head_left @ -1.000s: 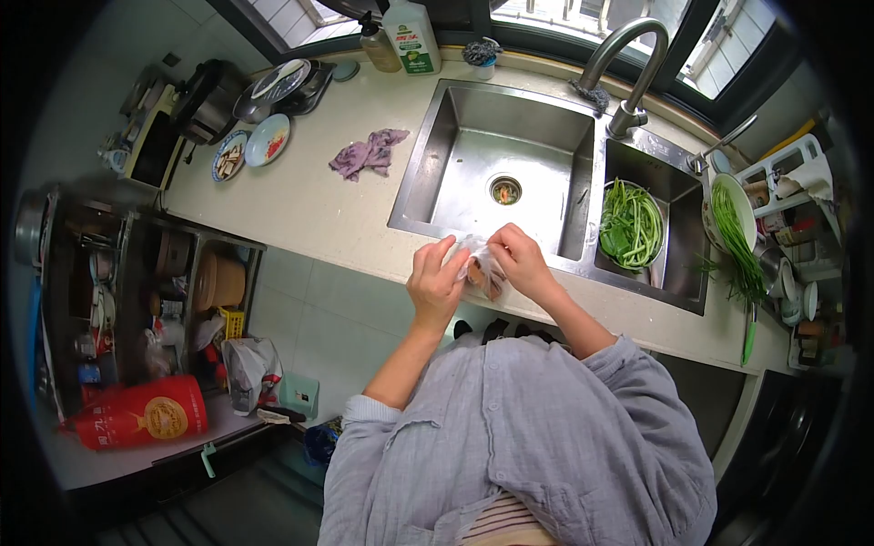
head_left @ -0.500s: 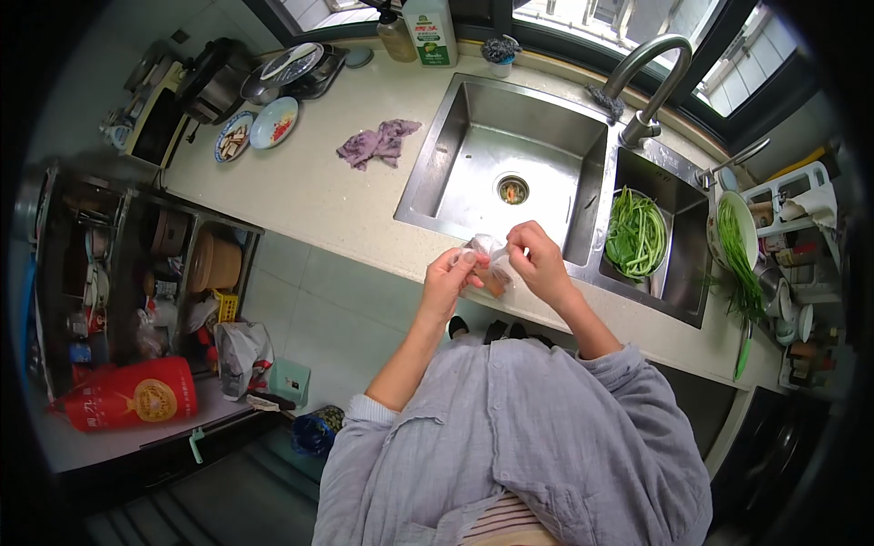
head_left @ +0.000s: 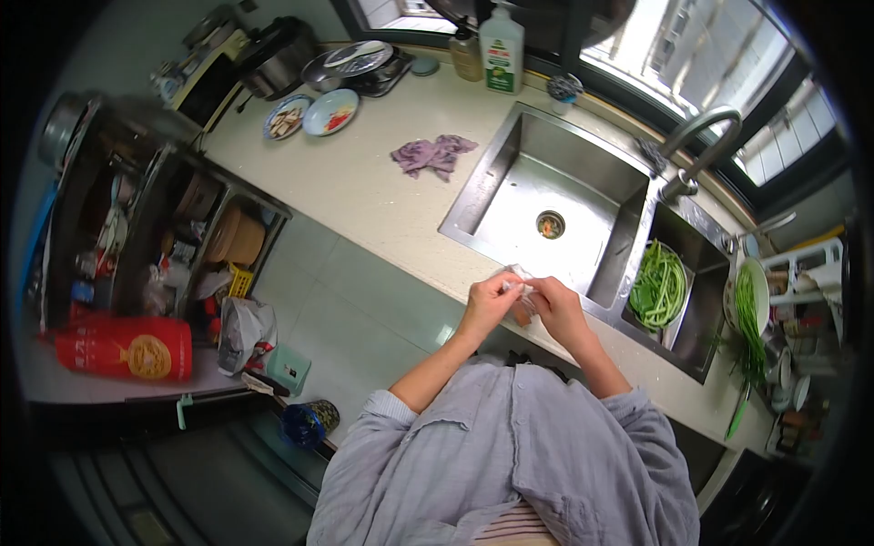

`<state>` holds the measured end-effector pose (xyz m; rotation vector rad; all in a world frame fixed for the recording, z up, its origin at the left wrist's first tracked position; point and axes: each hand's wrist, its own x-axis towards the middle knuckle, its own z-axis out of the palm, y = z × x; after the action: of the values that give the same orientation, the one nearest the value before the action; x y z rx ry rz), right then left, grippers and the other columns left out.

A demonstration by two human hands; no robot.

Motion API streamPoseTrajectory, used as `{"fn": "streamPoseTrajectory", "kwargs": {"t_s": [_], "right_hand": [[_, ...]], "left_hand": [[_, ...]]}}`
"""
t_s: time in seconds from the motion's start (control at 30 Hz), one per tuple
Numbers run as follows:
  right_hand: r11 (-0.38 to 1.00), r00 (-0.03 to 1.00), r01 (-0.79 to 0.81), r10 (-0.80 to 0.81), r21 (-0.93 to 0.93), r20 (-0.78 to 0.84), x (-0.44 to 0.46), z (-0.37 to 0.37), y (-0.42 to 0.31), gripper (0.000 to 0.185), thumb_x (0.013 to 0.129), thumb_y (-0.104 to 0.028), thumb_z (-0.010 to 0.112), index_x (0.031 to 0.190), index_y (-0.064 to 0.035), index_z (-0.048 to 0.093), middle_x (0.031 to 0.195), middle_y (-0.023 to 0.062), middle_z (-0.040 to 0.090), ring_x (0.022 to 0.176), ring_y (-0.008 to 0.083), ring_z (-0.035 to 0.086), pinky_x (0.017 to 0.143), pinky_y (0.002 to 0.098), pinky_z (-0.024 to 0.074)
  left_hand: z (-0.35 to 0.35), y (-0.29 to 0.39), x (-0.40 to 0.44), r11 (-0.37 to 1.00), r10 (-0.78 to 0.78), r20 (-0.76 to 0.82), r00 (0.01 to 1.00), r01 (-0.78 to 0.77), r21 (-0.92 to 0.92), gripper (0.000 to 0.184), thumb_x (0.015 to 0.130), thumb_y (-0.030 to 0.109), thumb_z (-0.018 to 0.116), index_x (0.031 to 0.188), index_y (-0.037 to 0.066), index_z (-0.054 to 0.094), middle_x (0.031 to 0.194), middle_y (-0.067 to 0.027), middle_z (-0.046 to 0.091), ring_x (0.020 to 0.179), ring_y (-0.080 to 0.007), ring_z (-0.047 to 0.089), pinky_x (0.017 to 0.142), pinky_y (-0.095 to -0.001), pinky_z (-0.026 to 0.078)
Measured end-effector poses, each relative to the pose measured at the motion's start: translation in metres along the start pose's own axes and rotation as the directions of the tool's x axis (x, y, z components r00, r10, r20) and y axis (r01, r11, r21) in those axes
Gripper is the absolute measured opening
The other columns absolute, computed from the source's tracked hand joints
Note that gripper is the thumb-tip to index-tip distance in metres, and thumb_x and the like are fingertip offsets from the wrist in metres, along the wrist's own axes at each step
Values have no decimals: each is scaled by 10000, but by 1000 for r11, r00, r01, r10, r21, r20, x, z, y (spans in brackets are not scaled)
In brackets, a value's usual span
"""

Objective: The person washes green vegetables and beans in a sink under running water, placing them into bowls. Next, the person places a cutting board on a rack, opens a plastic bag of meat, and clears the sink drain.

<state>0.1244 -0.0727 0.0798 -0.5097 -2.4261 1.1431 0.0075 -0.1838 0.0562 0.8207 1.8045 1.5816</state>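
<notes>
My left hand [head_left: 490,304] pinches the gathered top of a small clear plastic bag [head_left: 523,313] at the front edge of the counter. Close against it, my right hand [head_left: 557,306] is closed on the same bag from the other side. Something brownish-orange shows through the plastic below my fingers; its kind is unclear. Just beyond both hands lies the large steel sink basin [head_left: 519,200], with orange scraps in its drain [head_left: 550,225].
Green vegetables [head_left: 657,287] fill a bowl in the smaller basin. Spring onions [head_left: 748,309] and a green-handled knife [head_left: 738,409] are at the right. A purple cloth [head_left: 432,156] and two plates, one of red pieces [head_left: 331,113], lie left. The faucet [head_left: 701,150] arches behind.
The view has turned, so the counter appears tilted and shifted. My hands have come closer together, with my right fingers lowered beside my left on the bag.
</notes>
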Motion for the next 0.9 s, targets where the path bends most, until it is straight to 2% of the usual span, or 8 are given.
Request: {"fn": "streamPoseTrajectory", "kwargs": {"t_s": [0.03,0.13,0.2,0.27,0.37,0.47,0.7,0.9], "right_hand": [[999,999,3,-4,-32,-32,-3,2,1,158,806,-130,613,932,-35,596,775,102,610,662,213,599,622,286,472],[954,969,-240,246,181,-9,-14,4,-8,106,796,-99,627,873,-29,612,740,90,627,639,158,599,584,263,466],[954,969,-245,247,171,8,-20,7,-2,91,794,-88,631,860,-27,617,728,83,637,622,126,594,566,250,461],[950,959,-283,284,129,13,-21,6,0,105,815,-60,596,913,-31,621,686,46,618,567,87,556,519,224,440],[871,960,-235,278,432,-38,-3,10,0,157,845,-36,535,984,-22,605,647,16,569,521,67,511,482,201,406],[762,919,-393,348,515,187,10,22,15,205,886,-57,449,1033,-21,588,646,-2,527,459,47,451,404,183,366],[662,882,-470,372,583,289,18,36,31,194,908,-92,425,1010,-23,575,601,-5,507,403,46,412,359,190,324],[592,866,-500,341,633,366,23,38,23,165,907,-112,464,1013,-20,551,619,7,508,400,58,413,370,201,327]], "left_hand": [[0,3,1,999,-3,1,1000,3,35,109,796,84,619,875,13,647,666,12,591,623,-43,525,542,-189,418],[-1,-5,4,997,-78,64,995,79,-12,98,767,85,631,841,27,657,633,13,580,592,-40,506,524,-190,400],[1,-4,3,996,-73,51,996,76,-51,93,739,57,618,820,27,653,633,-1,590,574,-56,509,519,-211,407],[4,1,2,999,1,0,1000,-1,51,79,721,40,607,787,11,641,651,-24,597,574,-81,522,524,-228,418],[9,11,-1,939,242,-14,970,-231,256,74,672,-2,578,746,-7,574,719,-101,562,651,-221,554,588,-301,450],[10,11,-1,744,491,91,866,-472,473,119,646,-16,562,752,19,520,762,-132,516,742,-320,518,652,-366,446],[10,-1,11,591,688,-24,726,-540,599,149,675,-4,561,819,37,556,816,-119,557,753,-283,547,646,-347,472],[-8,-14,14,764,536,-118,836,-420,490,246,649,-38,611,879,48,602,898,-117,542,778,-279,558,649,-336,478]]}}
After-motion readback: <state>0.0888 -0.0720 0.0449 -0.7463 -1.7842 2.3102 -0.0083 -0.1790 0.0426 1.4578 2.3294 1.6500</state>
